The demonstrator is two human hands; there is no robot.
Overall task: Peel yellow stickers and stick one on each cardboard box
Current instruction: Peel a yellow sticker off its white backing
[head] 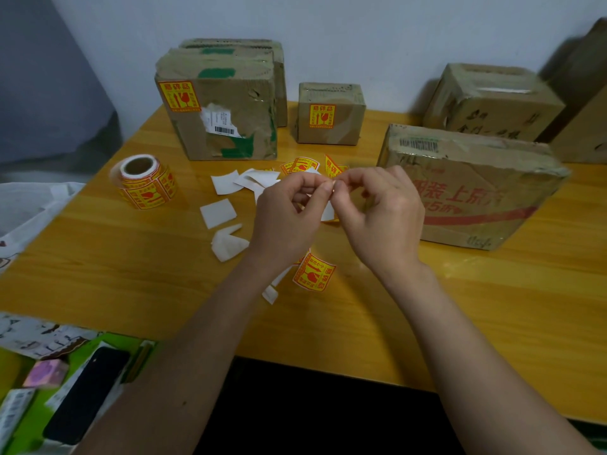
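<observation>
My left hand (289, 218) and my right hand (381, 211) meet above the table's middle, both pinching one small sticker (328, 210) whose white backing shows between the fingertips. A roll of yellow stickers (146, 182) lies at the left. The large box (223, 116) and the small box (330, 114) at the back each carry a yellow sticker. The flat box (469, 188) at the right and the box behind it (492, 100) show none. Loose yellow stickers lie beyond my fingers (300, 165) and under my wrists (313, 272).
White backing scraps (218, 213) are scattered left of my hands on the wooden table (115, 264). Another box (236, 44) stands behind the large one, and a brown box (581, 126) fills the far right. A phone (87, 394) and clutter lie bottom left.
</observation>
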